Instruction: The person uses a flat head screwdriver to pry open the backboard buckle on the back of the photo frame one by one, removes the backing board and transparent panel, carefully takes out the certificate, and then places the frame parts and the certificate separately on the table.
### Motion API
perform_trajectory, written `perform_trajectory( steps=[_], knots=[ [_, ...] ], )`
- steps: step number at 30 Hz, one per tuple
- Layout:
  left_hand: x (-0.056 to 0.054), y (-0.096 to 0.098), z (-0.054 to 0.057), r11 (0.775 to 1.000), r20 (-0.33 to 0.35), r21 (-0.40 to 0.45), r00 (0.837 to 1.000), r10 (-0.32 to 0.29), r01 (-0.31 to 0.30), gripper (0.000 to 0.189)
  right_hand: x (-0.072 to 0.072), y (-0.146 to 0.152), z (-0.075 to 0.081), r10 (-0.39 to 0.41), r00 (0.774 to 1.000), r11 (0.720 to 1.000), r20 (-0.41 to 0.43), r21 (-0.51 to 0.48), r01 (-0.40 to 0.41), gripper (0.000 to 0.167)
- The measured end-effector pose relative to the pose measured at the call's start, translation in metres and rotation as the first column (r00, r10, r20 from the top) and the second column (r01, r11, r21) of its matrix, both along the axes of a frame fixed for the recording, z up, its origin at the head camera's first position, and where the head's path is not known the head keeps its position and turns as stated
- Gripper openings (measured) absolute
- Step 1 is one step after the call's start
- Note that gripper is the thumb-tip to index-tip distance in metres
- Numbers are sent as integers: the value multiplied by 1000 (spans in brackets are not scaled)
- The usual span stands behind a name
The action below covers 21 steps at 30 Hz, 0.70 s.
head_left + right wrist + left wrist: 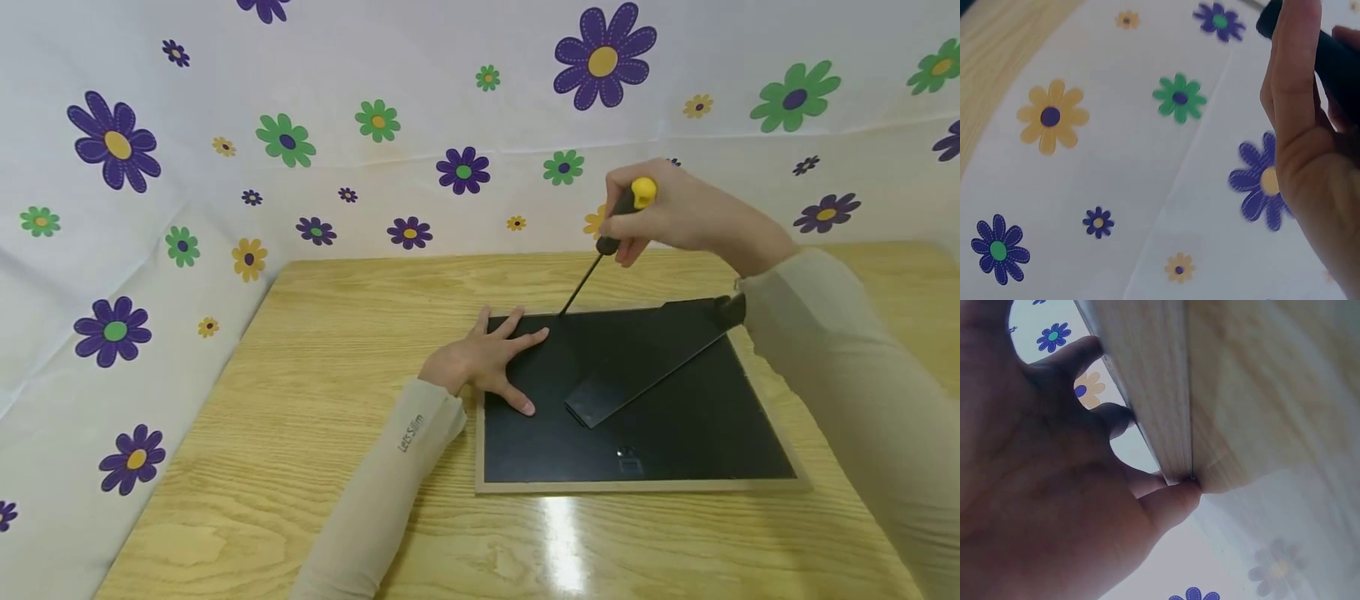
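Note:
A picture frame (643, 486) lies back side up on the table, with a black backing board (540, 446) and a thin light-wood rim. Across the board lies a black stand leg (637, 367). My left hand (480, 360) rests on the frame's left part with its fingers spread; in the left wrist view, its fingertips touch the wooden edge. Between its fingers and thumb, my right hand (667, 208) grips a screwdriver (579, 285) with a black and yellow handle. The tip meets the frame's far edge, right of my left fingertips; what exactly it touches is too small to tell.
The wood-grain table (315, 400) extends around the frame on all sides. Behind it and to the left hangs a white cloth (420, 67) printed with purple, green and yellow flowers. My right forearm passes over the frame's right side.

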State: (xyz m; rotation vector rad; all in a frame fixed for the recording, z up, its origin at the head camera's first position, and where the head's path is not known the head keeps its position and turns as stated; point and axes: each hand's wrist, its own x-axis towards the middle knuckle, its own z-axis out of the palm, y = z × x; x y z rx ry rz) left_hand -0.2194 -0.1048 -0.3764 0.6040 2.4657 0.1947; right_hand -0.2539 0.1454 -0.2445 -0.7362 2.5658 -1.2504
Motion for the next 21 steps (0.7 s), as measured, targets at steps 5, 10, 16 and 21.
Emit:
perform_trajectory(
  steps=[5, 10, 16, 21],
  knots=[
    [0, -3, 1, 1000, 2, 8, 1000, -7, 7, 110, -18, 2, 5, -36, 994, 999, 100, -17, 38, 12],
    [0, -3, 2, 1000, -3, -2, 1000, -6, 6, 109, 16, 2, -12, 119, 981, 992, -155, -12, -123, 14],
    [-1, -1, 1, 1000, 4, -1, 1000, -3, 3, 109, 70, -7, -51, 316, 706, 947, -634, 164, -277, 37],
    [-1, -1, 1, 1000, 4, 1, 1000, 1, -1, 109, 102, -11, -79, 367, 567, 929, -738, 256, -268, 23]
  ],
)
